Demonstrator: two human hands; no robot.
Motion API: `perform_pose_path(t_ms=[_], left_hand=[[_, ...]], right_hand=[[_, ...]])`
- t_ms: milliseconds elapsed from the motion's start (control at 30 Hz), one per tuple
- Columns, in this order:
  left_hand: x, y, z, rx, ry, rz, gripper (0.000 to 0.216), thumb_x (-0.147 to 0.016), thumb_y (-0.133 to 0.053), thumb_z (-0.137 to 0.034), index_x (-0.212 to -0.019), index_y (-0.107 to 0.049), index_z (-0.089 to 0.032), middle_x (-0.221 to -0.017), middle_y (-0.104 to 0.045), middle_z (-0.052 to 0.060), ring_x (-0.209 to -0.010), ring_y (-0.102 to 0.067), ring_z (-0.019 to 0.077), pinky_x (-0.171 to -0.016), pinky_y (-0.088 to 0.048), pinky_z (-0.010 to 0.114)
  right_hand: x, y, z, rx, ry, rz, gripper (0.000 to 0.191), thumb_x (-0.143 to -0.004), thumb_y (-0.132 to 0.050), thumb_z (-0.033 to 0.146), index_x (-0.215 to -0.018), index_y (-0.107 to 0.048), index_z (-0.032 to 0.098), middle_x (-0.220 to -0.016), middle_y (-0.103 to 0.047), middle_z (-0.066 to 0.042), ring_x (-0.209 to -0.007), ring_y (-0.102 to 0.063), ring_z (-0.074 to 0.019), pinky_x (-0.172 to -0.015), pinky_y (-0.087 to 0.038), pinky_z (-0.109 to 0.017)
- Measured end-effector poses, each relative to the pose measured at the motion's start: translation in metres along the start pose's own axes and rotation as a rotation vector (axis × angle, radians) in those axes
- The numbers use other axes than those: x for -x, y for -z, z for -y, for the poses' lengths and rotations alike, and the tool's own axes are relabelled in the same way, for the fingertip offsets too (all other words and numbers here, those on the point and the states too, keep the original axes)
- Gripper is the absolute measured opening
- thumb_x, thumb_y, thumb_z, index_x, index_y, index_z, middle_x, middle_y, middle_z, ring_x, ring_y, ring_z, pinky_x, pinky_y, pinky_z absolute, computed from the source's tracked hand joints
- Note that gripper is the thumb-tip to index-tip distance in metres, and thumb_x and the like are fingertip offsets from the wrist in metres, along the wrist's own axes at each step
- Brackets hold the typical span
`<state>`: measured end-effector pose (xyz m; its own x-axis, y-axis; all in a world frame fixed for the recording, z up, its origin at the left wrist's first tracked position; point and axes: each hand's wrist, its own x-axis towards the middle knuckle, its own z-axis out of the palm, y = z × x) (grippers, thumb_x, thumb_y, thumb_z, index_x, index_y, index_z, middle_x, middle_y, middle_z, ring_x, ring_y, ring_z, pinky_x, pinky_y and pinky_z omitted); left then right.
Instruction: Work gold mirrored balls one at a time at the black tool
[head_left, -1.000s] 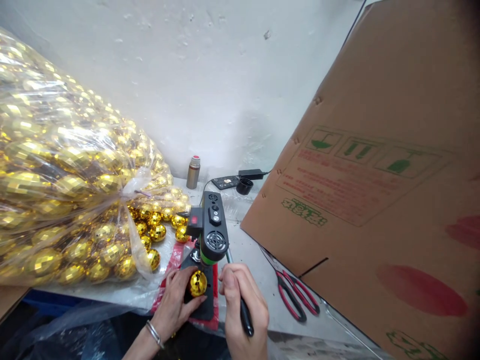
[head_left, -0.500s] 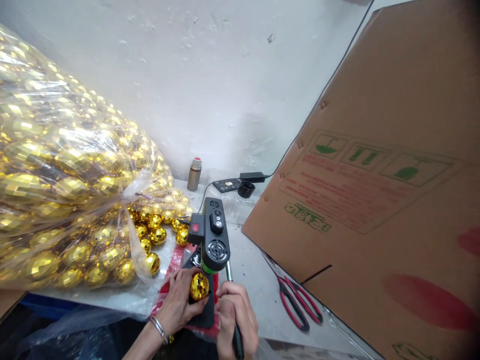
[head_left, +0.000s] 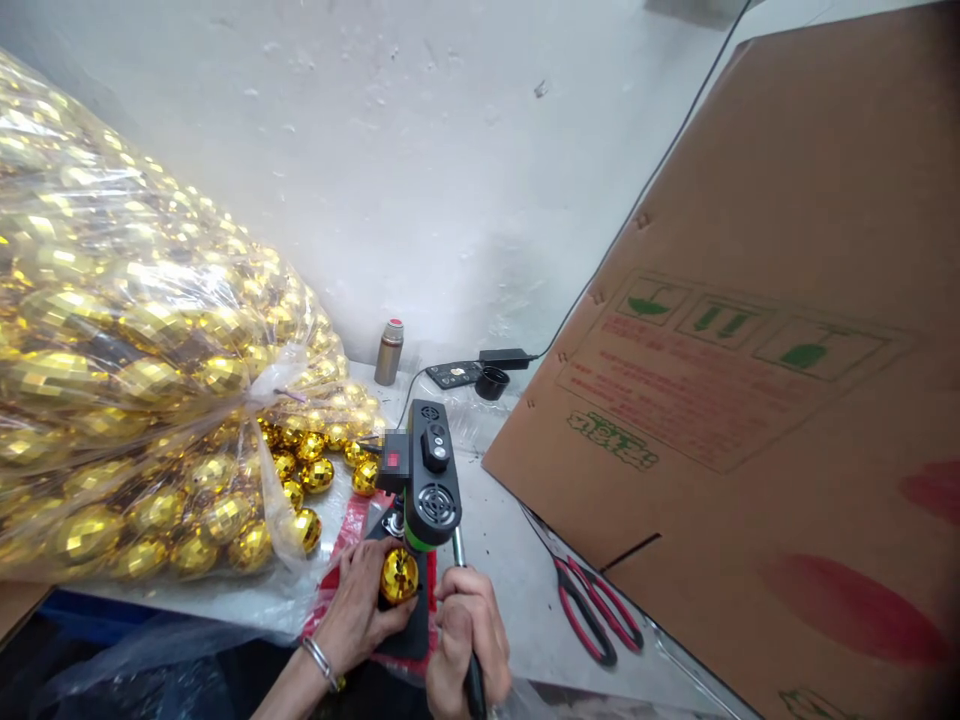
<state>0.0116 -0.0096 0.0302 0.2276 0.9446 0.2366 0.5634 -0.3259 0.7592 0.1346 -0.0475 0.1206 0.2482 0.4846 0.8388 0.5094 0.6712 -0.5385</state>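
My left hand grips a shiny gold mirrored ball on the base of a small black bench press with a green band. The ball sits right under the machine's head. My right hand is closed around the black grip of the press's lever, whose metal rod runs up beside the head. Red plastic sheeting lies under the base. Several loose gold balls rest just left of the machine.
At left, a big clear bag bulges with gold balls. A cardboard box leans in from the right, with red-handled scissors beside it. A metal flask, a black cup and a power adapter stand near the wall.
My right hand and the lever grip have shifted very slightly left. The left hand keeps the ball in the same place under the head. The view has tilted a little.
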Motion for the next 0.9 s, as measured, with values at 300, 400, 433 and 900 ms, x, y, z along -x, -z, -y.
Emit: perform_pose_path(t_ms=[300, 400, 433, 900], left_hand=[[-0.0016, 0.0024, -0.0023, 0.008, 0.02, 0.005, 0.053, -0.075, -0.075, -0.03, -0.126, -0.063, -0.021, -0.114, -0.07, 0.012, -0.109, -0.063, 0.0363, -0.101, -0.047, 0.059], [-0.0016, 0.0024, -0.0036, 0.004, 0.04, 0.016, 0.054, -0.075, -0.075, -0.03, -0.127, -0.063, -0.021, -0.114, -0.069, 0.012, -0.109, -0.062, 0.0366, -0.1, -0.048, 0.059], [-0.0016, 0.0023, -0.0038, 0.003, 0.044, 0.022, 0.053, -0.076, -0.075, -0.03, -0.127, -0.063, -0.021, -0.114, -0.069, 0.012, -0.109, -0.062, 0.0367, -0.101, -0.048, 0.059], [-0.0031, 0.0004, 0.0019, -0.013, 0.027, 0.033, 0.057, -0.076, -0.075, -0.03, -0.13, -0.06, -0.018, -0.122, -0.068, 0.016, -0.116, -0.061, 0.0383, -0.105, -0.044, 0.062]], right_hand=[[0.0016, 0.0034, -0.0056, 0.019, 0.035, 0.043, 0.029, -0.102, -0.038, 0.014, -0.078, -0.052, 0.022, -0.077, -0.056, 0.004, -0.067, -0.055, -0.0087, -0.064, -0.044, -0.021], [0.0028, 0.0018, -0.0065, 0.007, 0.029, 0.033, 0.03, -0.102, -0.038, 0.014, -0.077, -0.051, 0.022, -0.076, -0.055, 0.004, -0.066, -0.055, -0.0091, -0.064, -0.044, -0.022], [0.0036, 0.0013, -0.007, 0.002, 0.03, 0.033, 0.03, -0.102, -0.038, 0.014, -0.077, -0.051, 0.022, -0.076, -0.055, 0.004, -0.066, -0.055, -0.0093, -0.063, -0.044, -0.022], [0.0069, -0.0042, -0.0099, -0.024, 0.053, -0.033, 0.032, -0.104, -0.037, 0.016, -0.076, -0.051, 0.022, -0.071, -0.051, 0.003, -0.062, -0.052, -0.0104, -0.059, -0.043, -0.024]])
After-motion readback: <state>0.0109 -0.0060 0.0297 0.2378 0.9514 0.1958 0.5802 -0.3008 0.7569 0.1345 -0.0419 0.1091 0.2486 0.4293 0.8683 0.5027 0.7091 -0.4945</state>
